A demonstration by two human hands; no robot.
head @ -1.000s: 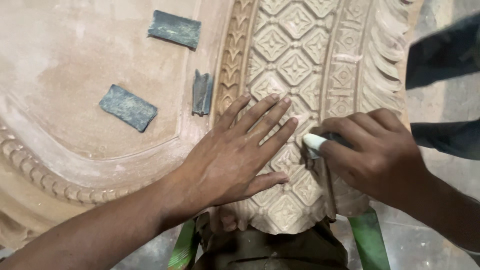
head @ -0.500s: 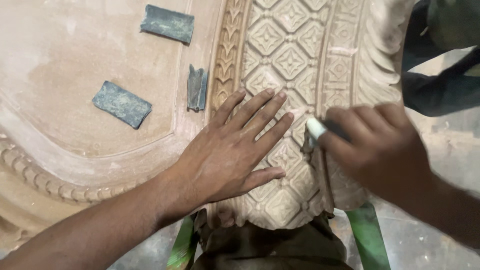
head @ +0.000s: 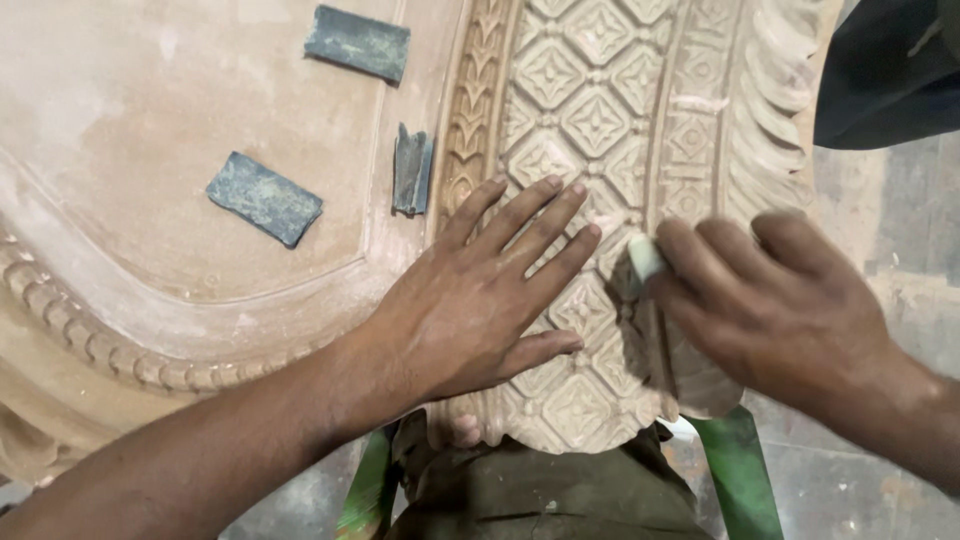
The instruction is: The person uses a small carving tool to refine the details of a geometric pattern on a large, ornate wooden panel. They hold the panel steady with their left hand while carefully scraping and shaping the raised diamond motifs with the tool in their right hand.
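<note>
Two hands at work on a carved wooden panel (head: 600, 110) — one steadies, one rubs.

On the left, three grey-blue abrasive scraps (head: 264, 198) lie on the panel's smooth sunken field, set down apart from each other and within easy reach, the smallest one just beside the leaf-carved border. The left hand (head: 480, 300) rests flat on the diamond-pattern band, fingers (head: 540, 225) spread wide and gripping nothing — a bracing hold that seems meant to keep the panel from shifting on the person's lap. To the right, the right hand (head: 770, 300) curls closed around a small whitish sanding piece (head: 645, 257), its tip pressed into the carved groove near the panel's near edge, just beside the left fingertips. The blur on this hand suggests a rubbing stroke.
</note>
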